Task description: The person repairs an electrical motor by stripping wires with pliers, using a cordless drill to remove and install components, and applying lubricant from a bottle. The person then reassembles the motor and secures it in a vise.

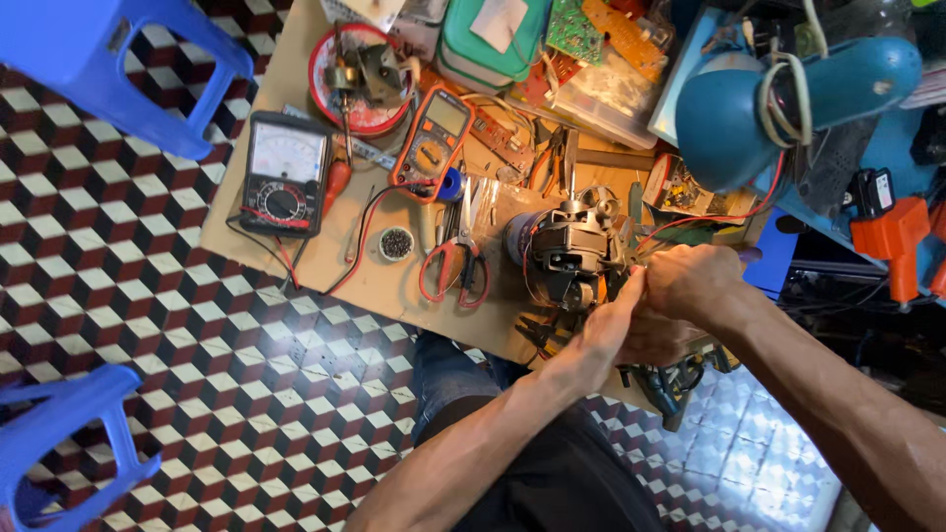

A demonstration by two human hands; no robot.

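Observation:
A small electric motor (570,248) with a metal shaft and copper windings stands on the wooden board table (296,89). My left hand (613,320) reaches up from below and pinches at the motor's right side. My right hand (690,281) is closed just beside it, fingers bunched against the left hand and the motor's red wires (690,222). What exactly the fingers grip is hidden between the two hands.
Red-handled scissors (455,261), an orange digital multimeter (431,145), a black analog meter (284,175), a round red tin (361,77), circuit boards (591,34) and a blue desk lamp (788,94) crowd the table. Blue plastic stools (118,69) stand on the patterned floor.

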